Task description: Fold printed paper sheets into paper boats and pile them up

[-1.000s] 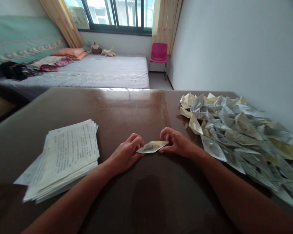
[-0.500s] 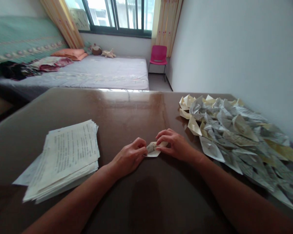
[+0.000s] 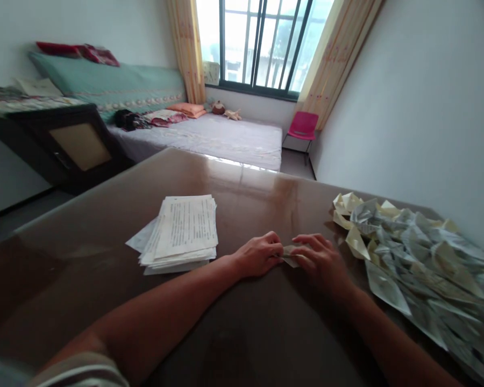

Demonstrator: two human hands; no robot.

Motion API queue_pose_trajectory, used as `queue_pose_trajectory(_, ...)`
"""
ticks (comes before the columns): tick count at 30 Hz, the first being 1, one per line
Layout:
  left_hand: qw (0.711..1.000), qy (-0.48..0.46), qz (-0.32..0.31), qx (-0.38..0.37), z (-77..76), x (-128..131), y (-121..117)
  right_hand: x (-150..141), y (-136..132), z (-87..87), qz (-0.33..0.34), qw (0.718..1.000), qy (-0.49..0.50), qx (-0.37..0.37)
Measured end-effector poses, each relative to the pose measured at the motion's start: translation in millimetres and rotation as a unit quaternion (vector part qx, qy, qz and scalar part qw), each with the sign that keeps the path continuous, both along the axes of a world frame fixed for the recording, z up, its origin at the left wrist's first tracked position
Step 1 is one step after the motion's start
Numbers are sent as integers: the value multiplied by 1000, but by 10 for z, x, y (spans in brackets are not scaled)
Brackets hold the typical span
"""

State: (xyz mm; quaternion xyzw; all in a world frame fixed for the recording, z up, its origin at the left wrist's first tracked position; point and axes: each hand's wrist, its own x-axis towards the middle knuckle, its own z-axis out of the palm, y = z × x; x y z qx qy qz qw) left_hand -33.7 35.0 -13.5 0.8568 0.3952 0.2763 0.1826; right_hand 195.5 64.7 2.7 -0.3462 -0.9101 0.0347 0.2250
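A small piece of folded paper [image 3: 291, 258] lies on the brown table [image 3: 242, 209] between my two hands, mostly covered by the fingers. My left hand [image 3: 260, 255] pinches its left end, with thumb and fingers pressed together. On the other side, my right hand [image 3: 321, 263] holds the right part of the paper, fingers bent over it. A stack of printed sheets [image 3: 185, 228] rests left of my left hand. To the right of my right hand spreads a heap of folded paper boats [image 3: 419, 258], white, grey and yellowish.
Beyond the table's far edge stands a bed [image 3: 242, 137] with orange pillows [image 3: 189, 109]. A pink chair [image 3: 303, 126] is by the window wall. At left is a dark cabinet [image 3: 80, 145]. The white wall runs along the right side.
The view has turned left and tilted, so the table's contents appear farther right and the cabinet shows. Both hands stay on the folded paper, which is now more covered by the fingers.
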Motion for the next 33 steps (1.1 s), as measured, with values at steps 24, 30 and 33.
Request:
queue_pose_trajectory(24,998,-19,32,50,-92,12,110,-174,-45,167,-3,994,-106,-18)
queue_pose_trajectory(30,997,3,22,78,-65,21,119,-306,-57,32,-70,993,-91,-8)
queue_pose_trajectory(33,996,14,16,84,-63,22,91,-306,-77,48,-102,991,-81,-2)
